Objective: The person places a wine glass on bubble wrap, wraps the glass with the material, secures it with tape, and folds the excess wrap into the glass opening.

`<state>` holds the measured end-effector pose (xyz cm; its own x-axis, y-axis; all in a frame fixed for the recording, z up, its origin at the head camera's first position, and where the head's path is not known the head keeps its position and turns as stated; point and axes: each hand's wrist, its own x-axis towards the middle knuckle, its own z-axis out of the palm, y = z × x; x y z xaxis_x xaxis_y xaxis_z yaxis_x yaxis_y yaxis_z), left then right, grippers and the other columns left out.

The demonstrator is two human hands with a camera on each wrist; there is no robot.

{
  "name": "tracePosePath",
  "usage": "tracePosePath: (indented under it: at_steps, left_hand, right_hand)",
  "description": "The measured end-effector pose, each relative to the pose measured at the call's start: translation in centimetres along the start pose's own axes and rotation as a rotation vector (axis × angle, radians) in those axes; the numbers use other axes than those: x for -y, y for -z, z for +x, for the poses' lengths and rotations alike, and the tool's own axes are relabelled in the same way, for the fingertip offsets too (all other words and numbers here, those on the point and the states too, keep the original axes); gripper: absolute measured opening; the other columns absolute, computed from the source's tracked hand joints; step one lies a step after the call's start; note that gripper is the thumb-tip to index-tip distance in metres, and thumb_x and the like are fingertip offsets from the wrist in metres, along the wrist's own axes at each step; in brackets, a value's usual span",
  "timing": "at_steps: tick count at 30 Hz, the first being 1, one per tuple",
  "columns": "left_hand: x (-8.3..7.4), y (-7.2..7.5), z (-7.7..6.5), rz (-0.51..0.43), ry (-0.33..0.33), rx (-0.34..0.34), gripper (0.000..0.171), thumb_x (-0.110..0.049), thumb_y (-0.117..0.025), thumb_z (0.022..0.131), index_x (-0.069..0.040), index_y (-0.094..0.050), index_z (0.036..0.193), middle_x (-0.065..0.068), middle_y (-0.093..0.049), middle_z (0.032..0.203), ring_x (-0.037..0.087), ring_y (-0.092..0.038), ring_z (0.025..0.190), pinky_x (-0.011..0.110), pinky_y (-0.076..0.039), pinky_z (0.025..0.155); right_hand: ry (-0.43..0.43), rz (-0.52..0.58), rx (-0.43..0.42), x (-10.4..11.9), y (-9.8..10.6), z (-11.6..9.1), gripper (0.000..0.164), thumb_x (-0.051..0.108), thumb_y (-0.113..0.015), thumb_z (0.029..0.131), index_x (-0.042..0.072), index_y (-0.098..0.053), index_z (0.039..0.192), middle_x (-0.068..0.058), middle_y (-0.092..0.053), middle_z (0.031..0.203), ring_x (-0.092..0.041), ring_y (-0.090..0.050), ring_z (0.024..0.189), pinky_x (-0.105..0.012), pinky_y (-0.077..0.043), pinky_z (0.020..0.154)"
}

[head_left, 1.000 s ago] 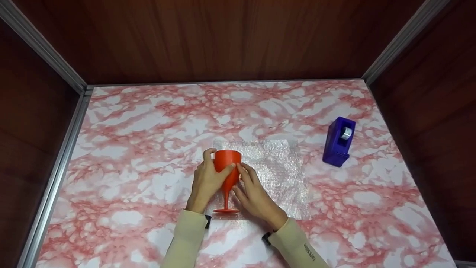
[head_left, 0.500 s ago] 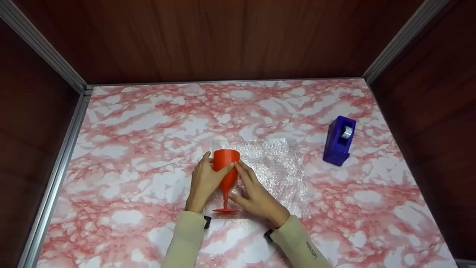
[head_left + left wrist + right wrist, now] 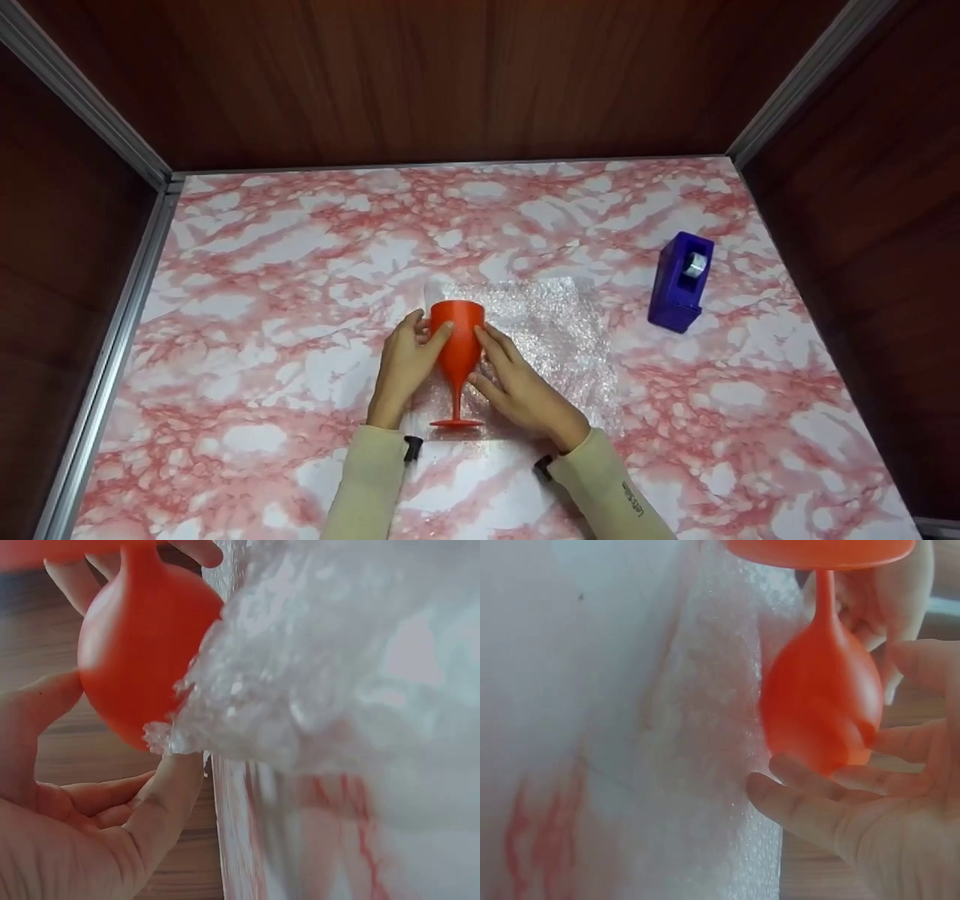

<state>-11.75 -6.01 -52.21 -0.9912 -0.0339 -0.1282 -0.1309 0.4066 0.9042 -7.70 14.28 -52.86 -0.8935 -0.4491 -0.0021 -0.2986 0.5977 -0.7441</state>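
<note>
A red plastic goblet [image 3: 459,356] lies on its side, its rim pointing away and its foot toward me. Under it is a square sheet of clear bubble wrap [image 3: 559,352]; the goblet is near the sheet's left edge. My left hand [image 3: 401,364] holds the bowl from the left, thumb across its front and fingers at its side. In the left wrist view the bubble wrap's edge [image 3: 199,716] overlaps the bowl by a fingertip. From the right, my right hand [image 3: 529,394] touches the bowl with extended fingers, its thumb close to the stem.
A purple tape dispenser [image 3: 679,285] with a roll of clear tape stands on the right of the red-and-white marbled tabletop [image 3: 300,247]. Dark wood panels [image 3: 450,82] with metal rails close in the back and both sides.
My left thumb has drawn back leftward across the bowl, baring more of its front. The goblet has barely shifted. My right fingers stay at its right side.
</note>
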Motion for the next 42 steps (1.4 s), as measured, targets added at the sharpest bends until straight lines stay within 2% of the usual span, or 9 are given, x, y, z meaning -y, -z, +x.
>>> tracePosePath:
  at_steps: [7,12,15,18,23,30,34,42]
  left_hand:
    - [0.3,0.1,0.0,-0.037,0.003,-0.011,0.064,-0.038,-0.072,0.093,0.009,-0.057,0.133,0.023,-0.059,0.125,0.034,-0.063,0.110,0.046,-0.051,0.093]
    - [0.3,0.1,0.0,-0.061,0.003,0.021,0.060,-0.038,-0.072,0.093,0.005,-0.059,0.133,0.019,-0.065,0.123,0.031,-0.065,0.109,0.044,-0.051,0.094]
    - [0.2,0.1,0.0,-0.051,-0.020,0.022,0.057,-0.036,-0.072,0.093,0.002,-0.060,0.133,0.019,-0.066,0.122,0.030,-0.066,0.108,0.043,-0.052,0.093]
    - [0.1,0.1,0.0,-0.021,-0.053,0.019,0.054,-0.033,-0.072,0.094,0.001,-0.061,0.134,0.021,-0.063,0.120,0.031,-0.067,0.105,0.044,-0.052,0.091]
    - [-0.1,0.0,-0.2,0.019,-0.072,0.023,0.054,-0.032,-0.072,0.094,0.000,-0.060,0.136,0.020,-0.062,0.115,0.030,-0.067,0.101,0.045,-0.053,0.089]
    - [-0.5,-0.3,-0.3,0.085,-0.072,-0.009,0.058,-0.031,-0.074,0.092,0.005,-0.059,0.134,0.017,-0.063,0.110,0.027,-0.065,0.094,0.042,-0.053,0.084]
    - [-0.7,-0.5,-0.3,0.109,-0.078,-0.024,0.057,-0.032,-0.074,0.091,0.007,-0.061,0.131,0.017,-0.063,0.109,0.028,-0.063,0.094,0.042,-0.052,0.083]
    - [-0.8,-0.3,-0.3,0.141,-0.154,-0.021,0.052,-0.030,-0.074,0.092,0.004,-0.064,0.129,0.020,-0.064,0.108,0.032,-0.060,0.096,0.046,-0.050,0.082]
  right_hand:
    - [0.045,-0.006,-0.022,0.1,-0.3,0.0,0.069,0.032,-0.053,0.105,0.010,-0.018,0.161,-0.013,-0.018,0.163,-0.031,-0.043,0.136,-0.047,-0.038,0.108]
    - [0.069,-0.045,-0.068,0.0,-0.5,-0.1,0.068,0.029,-0.054,0.105,0.005,-0.021,0.159,-0.012,-0.016,0.163,-0.031,-0.035,0.141,-0.047,-0.037,0.109]
    - [0.060,-0.078,-0.066,-0.1,-0.6,-0.1,0.072,0.033,-0.054,0.104,0.002,-0.020,0.159,-0.014,-0.015,0.164,-0.031,-0.029,0.144,-0.046,-0.033,0.112]
    - [0.030,-0.080,-0.050,-0.2,-0.5,-0.2,0.078,0.040,-0.055,0.103,0.001,-0.017,0.159,-0.015,-0.017,0.163,-0.031,-0.029,0.144,-0.046,-0.030,0.113]
    - [-0.007,-0.040,-0.040,-0.2,-0.4,-0.4,0.084,0.050,-0.055,0.100,0.006,-0.016,0.160,-0.012,-0.019,0.163,-0.030,-0.035,0.142,-0.046,-0.031,0.112]
    - [-0.014,-0.014,-0.019,-0.1,-0.4,-0.4,0.081,0.052,-0.052,0.101,0.022,-0.010,0.163,-0.014,-0.017,0.163,-0.038,-0.047,0.132,-0.054,-0.042,0.103]
    - [-0.003,-0.030,-0.025,0.1,-0.2,-0.3,0.076,0.050,-0.049,0.103,0.020,-0.012,0.163,-0.018,-0.019,0.162,-0.039,-0.048,0.131,-0.054,-0.042,0.104]
    - [-0.004,-0.037,-0.027,0.3,-0.1,-0.3,0.076,0.048,-0.048,0.104,0.015,-0.013,0.162,-0.019,-0.019,0.162,-0.038,-0.045,0.133,-0.052,-0.040,0.106]
